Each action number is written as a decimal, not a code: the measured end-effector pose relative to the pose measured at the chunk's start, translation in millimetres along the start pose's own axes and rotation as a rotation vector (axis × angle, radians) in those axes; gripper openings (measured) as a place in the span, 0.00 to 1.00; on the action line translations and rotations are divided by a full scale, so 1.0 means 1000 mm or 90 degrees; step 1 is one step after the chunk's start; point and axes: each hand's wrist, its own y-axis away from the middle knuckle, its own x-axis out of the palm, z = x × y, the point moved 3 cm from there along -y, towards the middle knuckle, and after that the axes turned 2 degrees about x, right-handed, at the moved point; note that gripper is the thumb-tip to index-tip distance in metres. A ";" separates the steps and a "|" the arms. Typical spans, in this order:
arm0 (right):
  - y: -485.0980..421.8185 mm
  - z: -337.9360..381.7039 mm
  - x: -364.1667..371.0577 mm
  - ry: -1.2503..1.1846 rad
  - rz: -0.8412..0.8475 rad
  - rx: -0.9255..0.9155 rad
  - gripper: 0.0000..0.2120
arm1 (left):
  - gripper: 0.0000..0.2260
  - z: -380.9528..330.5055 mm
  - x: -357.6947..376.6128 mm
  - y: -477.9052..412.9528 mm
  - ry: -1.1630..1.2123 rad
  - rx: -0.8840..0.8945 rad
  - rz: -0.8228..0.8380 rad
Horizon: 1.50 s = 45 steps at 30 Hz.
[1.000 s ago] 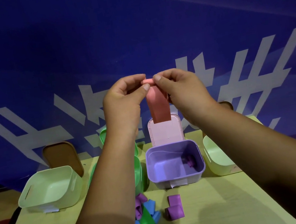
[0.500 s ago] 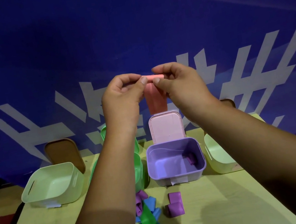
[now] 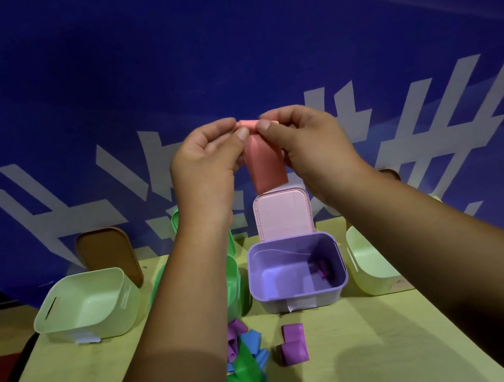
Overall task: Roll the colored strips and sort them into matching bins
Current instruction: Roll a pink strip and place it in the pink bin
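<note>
A pink strip hangs in the air above the bins, its top end curled into a small roll. My left hand and my right hand pinch that rolled top between thumbs and fingertips, one on each side. Below stands the purple bin with a purple roll inside. A green bin is mostly hidden behind my left forearm. On the table lie a purple roll and a heap of green, blue and purple strips.
A pale cream bin stands at the left with a brown lid behind it. Another pale bin stands at the right. A pink lid leans behind the purple bin. A blue banner closes off the back.
The hanging part of the pink strip has grown shorter as its top got rolled. Both hands stay raised at about the same height.
</note>
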 end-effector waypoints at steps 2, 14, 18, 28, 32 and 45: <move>0.002 0.002 0.001 -0.009 -0.003 -0.003 0.07 | 0.08 0.001 -0.001 0.001 -0.011 0.001 -0.002; 0.002 0.004 0.007 -0.021 0.001 -0.042 0.08 | 0.08 0.001 -0.006 -0.005 -0.048 0.039 0.001; 0.001 0.001 0.012 -0.061 -0.003 -0.004 0.10 | 0.07 0.003 -0.011 -0.008 -0.055 0.057 -0.013; -0.003 -0.002 0.016 0.012 -0.005 -0.027 0.03 | 0.10 0.009 -0.014 -0.016 -0.017 0.013 0.028; -0.007 -0.001 0.017 0.016 -0.007 -0.044 0.06 | 0.16 0.014 -0.014 -0.022 0.018 -0.030 0.038; -0.022 -0.007 0.028 -0.024 0.000 0.001 0.07 | 0.10 0.020 -0.021 -0.040 -0.031 -0.002 0.054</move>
